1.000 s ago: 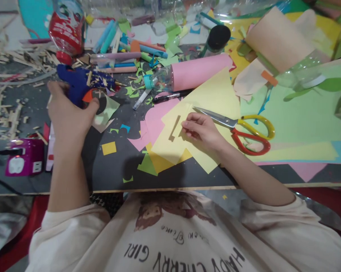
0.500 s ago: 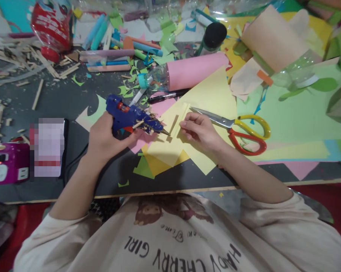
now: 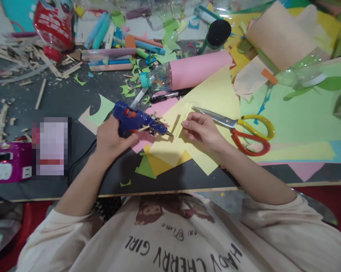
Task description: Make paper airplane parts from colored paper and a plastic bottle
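My left hand (image 3: 109, 136) is wrapped round a blue hot glue gun (image 3: 136, 119), whose front end is crusted with wood splinters. Its metal nozzle points right, close beside a thin pale yellow paper strip (image 3: 184, 117). That strip is pinched between the thumb and fingers of my right hand (image 3: 201, 130), above a yellow paper sheet (image 3: 215, 90). Whether the nozzle touches the strip, I cannot tell. Just right of my right hand lie scissors (image 3: 229, 121) with one yellow and one red handle loop.
Behind the glue gun lie a black pen (image 3: 170, 95) and a pink-wrapped plastic bottle (image 3: 200, 70). A phone with a blurred screen (image 3: 51, 145) and a purple box (image 3: 11, 162) are at left. Wood sticks (image 3: 40, 93), green scraps and a red-labelled bottle (image 3: 54, 26) clutter the back.
The view has shifted slightly, moving the scene a little right. The back of the glue gun has swung a little right and down with my left hand. My right hand keeps its pinch.
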The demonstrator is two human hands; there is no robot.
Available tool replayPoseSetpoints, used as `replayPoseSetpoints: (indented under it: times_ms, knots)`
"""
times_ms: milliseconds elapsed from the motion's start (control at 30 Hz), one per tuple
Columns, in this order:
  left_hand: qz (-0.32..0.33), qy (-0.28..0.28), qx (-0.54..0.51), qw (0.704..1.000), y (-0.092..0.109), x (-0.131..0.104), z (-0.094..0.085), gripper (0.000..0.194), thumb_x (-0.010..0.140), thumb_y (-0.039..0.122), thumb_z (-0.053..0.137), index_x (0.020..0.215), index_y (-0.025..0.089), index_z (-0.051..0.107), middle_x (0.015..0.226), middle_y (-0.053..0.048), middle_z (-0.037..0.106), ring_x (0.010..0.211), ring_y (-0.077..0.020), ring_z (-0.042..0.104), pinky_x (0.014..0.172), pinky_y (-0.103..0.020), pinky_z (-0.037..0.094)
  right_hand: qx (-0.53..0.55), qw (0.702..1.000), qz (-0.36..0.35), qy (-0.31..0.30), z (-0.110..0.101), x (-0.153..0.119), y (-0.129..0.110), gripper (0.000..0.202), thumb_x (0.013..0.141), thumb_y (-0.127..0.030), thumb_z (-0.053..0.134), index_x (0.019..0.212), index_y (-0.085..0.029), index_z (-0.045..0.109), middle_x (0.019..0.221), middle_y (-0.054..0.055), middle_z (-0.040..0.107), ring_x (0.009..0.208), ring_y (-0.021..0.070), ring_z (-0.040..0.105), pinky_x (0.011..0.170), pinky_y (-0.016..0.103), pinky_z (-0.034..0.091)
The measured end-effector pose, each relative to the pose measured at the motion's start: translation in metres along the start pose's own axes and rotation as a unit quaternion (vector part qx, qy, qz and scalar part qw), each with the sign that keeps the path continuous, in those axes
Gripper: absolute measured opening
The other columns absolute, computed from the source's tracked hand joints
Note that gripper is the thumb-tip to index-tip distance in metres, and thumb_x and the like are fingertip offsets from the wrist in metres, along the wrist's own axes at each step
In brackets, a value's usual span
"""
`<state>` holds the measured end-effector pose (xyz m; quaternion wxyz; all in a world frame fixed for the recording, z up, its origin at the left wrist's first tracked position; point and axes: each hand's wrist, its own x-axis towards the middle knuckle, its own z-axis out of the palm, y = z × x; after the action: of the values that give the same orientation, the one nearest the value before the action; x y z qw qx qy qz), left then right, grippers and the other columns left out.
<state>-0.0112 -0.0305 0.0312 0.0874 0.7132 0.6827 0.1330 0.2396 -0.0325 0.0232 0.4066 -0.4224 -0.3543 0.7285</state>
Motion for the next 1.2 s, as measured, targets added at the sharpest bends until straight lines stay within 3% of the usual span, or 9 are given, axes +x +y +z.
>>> replayPoseSetpoints:
  times_ms: [333,567,833,1200]
  knots:
    - [0.046,-0.009,-0.030,0.998,-0.0034,0.0001,-0.0006,0.040,0.061,0.037,0.060,0.096,0.019,0.062,0.078,-0.006,0.065,0.077,-0.0253,0.065,0.070,-0.031,0.048,-0.007,1.000,0.014,0.009,0.0000,0.0004,-0.0022,0.044,0.059,-0.046,0.086,0.063,-0.019,0.052,0.048,-0.008,0.055,0.036,0.0018,0.043,0.033,0.015,0.024]
    - [0.057,-0.010,-0.027,0.998,-0.0042,-0.0003,0.0009,0.038,0.063,0.037,0.058,0.096,0.019,0.065,0.077,-0.005,0.065,0.077,-0.0255,0.065,0.068,-0.031,0.047,-0.007,1.000,-0.007,0.012,0.0018,-0.0006,-0.0009,0.042,0.061,-0.046,0.085,0.064,-0.019,0.054,0.045,-0.008,0.052,0.035,0.0020,0.038,0.034,0.016,0.028]
    - [0.024,-0.024,-0.027,0.999,-0.0079,-0.0004,0.0032,0.037,0.064,0.036,0.064,0.098,0.023,0.061,0.081,-0.004,0.061,0.088,-0.0282,0.064,0.074,-0.033,0.047,-0.021,1.000,-0.003,-0.003,0.0043,-0.0016,-0.0015,0.042,0.060,-0.047,0.085,0.060,-0.019,0.053,0.042,-0.008,0.049,0.035,0.0034,0.041,0.036,0.017,0.032]
    - [0.021,-0.016,-0.019,0.999,-0.0092,-0.0005,0.0025,0.029,0.066,0.040,0.062,0.088,0.022,0.056,0.073,-0.003,0.058,0.084,-0.0284,0.064,0.074,-0.034,0.047,-0.040,0.998,0.003,-0.040,0.0057,-0.0037,-0.0015,0.043,0.060,-0.046,0.086,0.060,-0.018,0.053,0.042,-0.008,0.048,0.037,0.0031,0.040,0.037,0.017,0.029]
